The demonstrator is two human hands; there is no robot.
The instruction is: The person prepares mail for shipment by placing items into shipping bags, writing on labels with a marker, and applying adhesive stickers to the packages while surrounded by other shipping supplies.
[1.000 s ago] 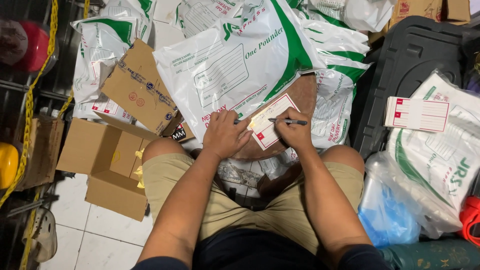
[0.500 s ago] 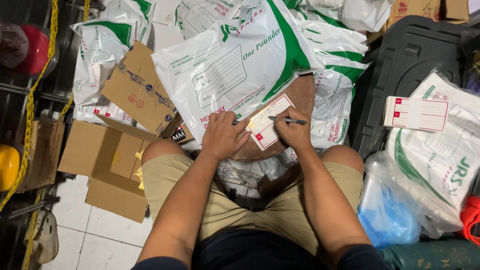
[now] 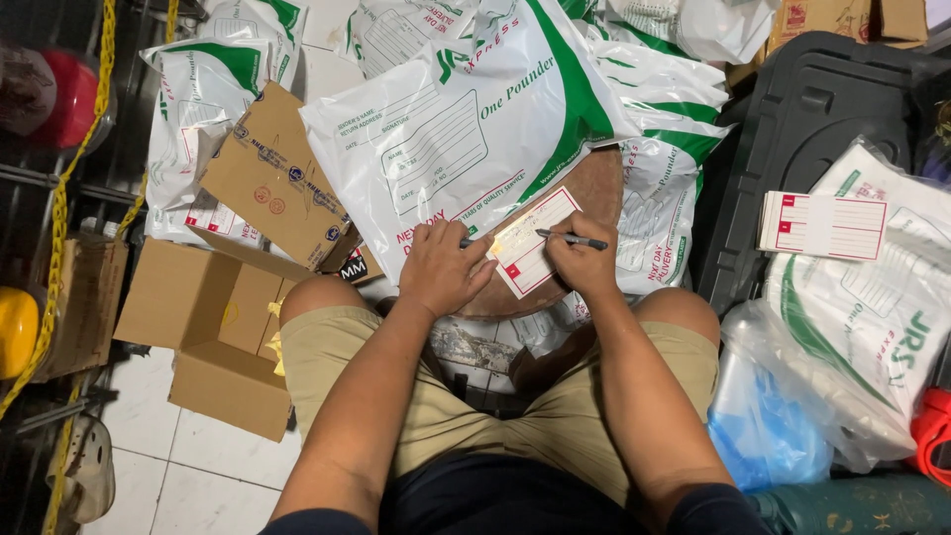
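One red-bordered white label (image 3: pixel 532 245), pen-marked

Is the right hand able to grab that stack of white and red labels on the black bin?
Probably yes. The stack of labels lies open on the black bin, nothing between it and the right hand, though that hand holds a pen.

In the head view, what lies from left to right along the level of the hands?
Yellow round object → open cardboard box → left hand → red-bordered slip → right hand holding pen → black bin → stack of slips.
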